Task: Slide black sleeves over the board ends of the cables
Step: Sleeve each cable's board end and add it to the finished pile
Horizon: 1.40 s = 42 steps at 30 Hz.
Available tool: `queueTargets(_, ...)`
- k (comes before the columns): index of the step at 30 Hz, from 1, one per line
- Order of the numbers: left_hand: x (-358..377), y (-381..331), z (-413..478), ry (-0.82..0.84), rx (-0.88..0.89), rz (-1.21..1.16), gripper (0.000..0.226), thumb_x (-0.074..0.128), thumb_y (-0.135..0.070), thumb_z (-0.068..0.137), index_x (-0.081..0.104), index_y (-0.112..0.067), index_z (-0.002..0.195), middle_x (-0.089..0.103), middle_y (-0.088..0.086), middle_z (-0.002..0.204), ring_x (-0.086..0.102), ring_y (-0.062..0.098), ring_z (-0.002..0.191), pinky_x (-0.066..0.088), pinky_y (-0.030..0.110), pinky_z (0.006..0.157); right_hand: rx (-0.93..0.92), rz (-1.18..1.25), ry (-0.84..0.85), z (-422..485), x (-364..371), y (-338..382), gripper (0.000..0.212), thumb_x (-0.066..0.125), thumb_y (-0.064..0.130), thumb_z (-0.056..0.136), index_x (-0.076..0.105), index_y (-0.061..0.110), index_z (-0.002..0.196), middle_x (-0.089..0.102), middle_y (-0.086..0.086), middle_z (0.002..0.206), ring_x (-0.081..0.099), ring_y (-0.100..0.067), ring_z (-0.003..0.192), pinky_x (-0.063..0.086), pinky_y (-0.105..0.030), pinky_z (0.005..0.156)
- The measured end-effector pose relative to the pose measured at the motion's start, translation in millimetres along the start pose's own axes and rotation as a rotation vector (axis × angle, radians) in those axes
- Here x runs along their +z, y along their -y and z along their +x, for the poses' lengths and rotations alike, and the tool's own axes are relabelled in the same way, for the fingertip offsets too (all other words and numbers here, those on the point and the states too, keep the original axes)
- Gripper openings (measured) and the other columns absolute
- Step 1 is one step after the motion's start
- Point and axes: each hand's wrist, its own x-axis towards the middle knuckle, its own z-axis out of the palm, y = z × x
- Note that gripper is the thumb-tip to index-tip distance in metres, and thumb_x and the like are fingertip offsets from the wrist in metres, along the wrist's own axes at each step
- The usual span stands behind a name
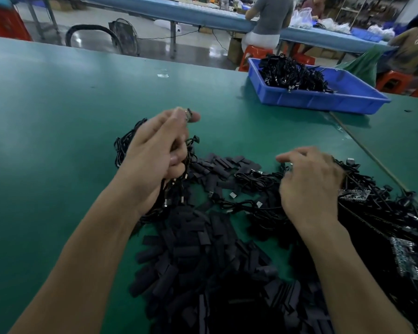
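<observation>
The black sleeves (198, 249) lie heaped on the table (58, 116) between your forearms: light, soft, likely flattened, so squeeze one's edges to open it. The cables (263, 180) look limp and tangle-prone; your left hand (155, 160) grips a bundle, thumb and forefinger pinching one end. Your right hand (309, 184) curls its fingers over loose cables, grip unclear

Counts at the one green table (58, 104)

Two hands, the left hand (152, 155) and the right hand (309, 182); one blue tray (323, 102); black sleeves (193, 256) and cables (263, 182) heaped beyond counting, dozens of each; two circuit boards (354, 194) showing at the right, perhaps more buried; three people (268, 18) behind; one floor fan (124, 32).
</observation>
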Motion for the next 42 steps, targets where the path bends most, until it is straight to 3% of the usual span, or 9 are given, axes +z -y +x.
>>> queueTargets(3, -1, 8, 3, -0.042, -0.070, 0.174, 0.023, 0.045, -0.007, 0.105, 0.061, -0.014, 0.121, 0.040, 0.001, 0.075, 0.030, 0.003, 0.050, 0.027, 0.012, 0.038, -0.228, 0.186, 0.236, -7, 3, 24, 0.030, 0.065, 0.002, 0.091, 0.072, 0.017, 0.116, 0.067, -0.004, 0.117, 0.059, -0.018, 0.108, 0.044, -0.026, 0.101)
queueTargets(6, -3, 14, 4, -0.071, -0.060, 0.263, 0.030, 0.044, -0.004, 0.105, 0.056, -0.015, 0.130, 0.057, -0.009, 0.065, 0.040, 0.001, 0.050, 0.032, 0.014, 0.040, -0.311, 0.305, 0.583, -19, 12, 41, 0.021, 0.066, 0.019, 0.095, 0.071, 0.021, 0.115, 0.068, 0.001, 0.110, 0.064, -0.017, 0.099, 0.054, -0.037, 0.094)
queueTargets(10, -6, 18, 4, -0.055, -0.025, 0.427, 0.027, 0.041, -0.007, 0.107, 0.048, -0.023, 0.128, 0.071, -0.008, 0.069, 0.053, 0.002, 0.053, 0.044, 0.016, 0.046, -0.308, 0.089, 0.746, -31, 32, 43, 0.031, 0.068, 0.038, 0.093, 0.066, 0.016, 0.116, 0.057, 0.002, 0.105, 0.057, -0.021, 0.101, 0.047, -0.033, 0.080)
queueTargets(13, -7, 21, 5, -0.044, -0.050, 0.495, 0.015, 0.041, -0.010, 0.108, 0.046, -0.022, 0.114, 0.075, -0.007, 0.079, 0.059, 0.004, 0.055, 0.045, 0.017, 0.048, -0.229, 0.048, 0.820, -34, 42, 36, 0.042, 0.071, 0.037, 0.092, 0.063, 0.009, 0.122, 0.057, -0.007, 0.120, 0.056, -0.027, 0.110, 0.049, -0.039, 0.092)
queueTargets(18, -8, 28, 6, -0.018, -0.065, 0.583, 0.015, 0.047, -0.016, 0.106, 0.059, -0.024, 0.100, 0.075, -0.011, 0.081, 0.065, 0.006, 0.061, 0.050, 0.018, 0.055, -0.190, 0.222, 0.706, -40, 47, 28, 0.035, 0.079, 0.031, 0.085, 0.069, 0.021, 0.117, 0.059, 0.000, 0.113, 0.058, -0.017, 0.110, 0.050, -0.036, 0.091)
queueTargets(23, -12, 33, 5, -0.026, -0.055, 0.649, 0.026, 0.064, -0.012, 0.098, 0.069, -0.012, 0.123, 0.075, -0.008, 0.079, 0.073, 0.014, 0.066, 0.058, 0.021, 0.062, -0.111, 0.540, 0.610, -33, 44, 21, 0.023, 0.081, 0.025, 0.083, 0.060, 0.031, 0.076, 0.063, 0.013, 0.075, 0.057, 0.006, 0.066, 0.043, -0.010, 0.059)
queueTargets(29, -9, 32, 2, 0.054, -0.101, 0.646, 0.026, 0.069, -0.013, 0.094, 0.063, -0.013, 0.119, 0.077, -0.004, 0.079, 0.075, 0.011, 0.073, 0.057, 0.018, 0.064, 0.154, 0.881, 0.413, -25, 37, 12, 0.018, 0.064, 0.026, 0.096, 0.049, 0.024, 0.086, 0.061, 0.004, 0.062, 0.055, -0.013, 0.057, 0.045, -0.038, 0.055)
queueTargets(33, -4, 31, 0, 0.058, -0.093, 0.668, 0.009, 0.073, -0.013, 0.091, 0.066, -0.019, 0.093, 0.077, -0.003, 0.075, 0.074, 0.009, 0.070, 0.058, 0.019, 0.063, 0.197, 1.109, 0.341, -23, 26, 9, 0.016, 0.062, 0.008, 0.094, 0.054, 0.020, 0.101, 0.066, 0.002, 0.062, 0.059, -0.013, 0.052, 0.042, -0.020, 0.047)
queueTargets(42, 0, 33, -1, 0.048, -0.069, 0.646, 0.009, 0.075, -0.009, 0.089, 0.074, -0.017, 0.094, 0.075, -0.002, 0.070, 0.073, 0.011, 0.062, 0.056, 0.017, 0.058, 0.059, 1.277, 0.305, -22, 8, 13, 0.019, 0.074, 0.007, 0.087, 0.075, 0.022, 0.099, 0.074, 0.002, 0.076, 0.066, -0.007, 0.062, 0.049, -0.014, 0.058)
